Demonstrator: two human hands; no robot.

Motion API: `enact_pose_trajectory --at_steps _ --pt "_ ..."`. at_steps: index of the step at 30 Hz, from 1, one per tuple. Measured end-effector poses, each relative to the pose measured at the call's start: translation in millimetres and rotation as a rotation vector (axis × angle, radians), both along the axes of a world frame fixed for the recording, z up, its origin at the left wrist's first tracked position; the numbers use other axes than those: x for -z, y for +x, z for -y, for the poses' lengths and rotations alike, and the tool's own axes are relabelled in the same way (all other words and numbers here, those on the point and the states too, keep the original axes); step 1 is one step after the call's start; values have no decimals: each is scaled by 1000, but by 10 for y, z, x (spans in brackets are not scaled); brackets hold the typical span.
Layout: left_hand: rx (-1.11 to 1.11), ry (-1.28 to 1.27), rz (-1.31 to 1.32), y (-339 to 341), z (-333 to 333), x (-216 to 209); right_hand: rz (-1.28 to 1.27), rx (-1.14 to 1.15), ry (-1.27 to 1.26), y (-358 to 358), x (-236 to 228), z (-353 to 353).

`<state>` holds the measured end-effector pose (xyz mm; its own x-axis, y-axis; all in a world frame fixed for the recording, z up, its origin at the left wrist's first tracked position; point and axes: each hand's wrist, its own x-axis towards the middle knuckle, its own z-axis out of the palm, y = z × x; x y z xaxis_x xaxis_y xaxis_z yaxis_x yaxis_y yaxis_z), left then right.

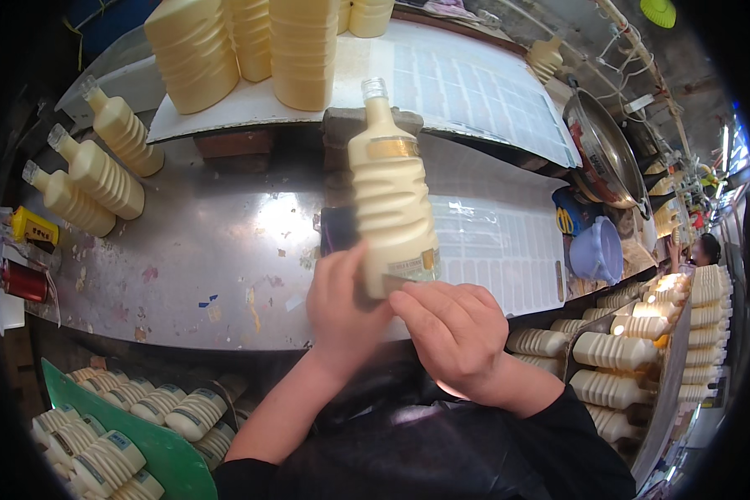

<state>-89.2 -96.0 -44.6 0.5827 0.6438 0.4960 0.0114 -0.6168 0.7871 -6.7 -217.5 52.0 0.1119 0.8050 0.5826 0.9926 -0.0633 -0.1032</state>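
Note:
A cream bottle [392, 192] with wavy ridged sides, a clear neck and a gold band lies with its neck away from me, propped on a cloth-covered block [337, 125]. A label [417, 267] with a gold patch shows near its base. My left hand [342, 300], blurred by motion, is closed against the left side of the base. At the base's right corner my right hand [458, 329] is closed in a pinch, its thumb and forefinger next to the label. What lies between those fingers is too small to make out.
Translucent label sheets [496, 225] lie right of the bottle. Three bottles [100, 175] lean at the left. Large cream containers [300, 54] stand on the white shelf [367, 58]. A purple cup [596, 250] and a pan [604, 150] are at the right; racked bottles flank me below.

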Motion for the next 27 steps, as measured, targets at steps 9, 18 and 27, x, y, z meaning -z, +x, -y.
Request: enact_pose_trajectory --at_steps 9,18,27 --pt "94 -56 -41 -66 -53 31 -320 159 -156 168 -100 -25" --pt "-38 -116 -168 79 95 -50 -602 321 -109 262 79 74" --pt "9 -529 97 163 46 69 -860 289 -20 270 142 180"
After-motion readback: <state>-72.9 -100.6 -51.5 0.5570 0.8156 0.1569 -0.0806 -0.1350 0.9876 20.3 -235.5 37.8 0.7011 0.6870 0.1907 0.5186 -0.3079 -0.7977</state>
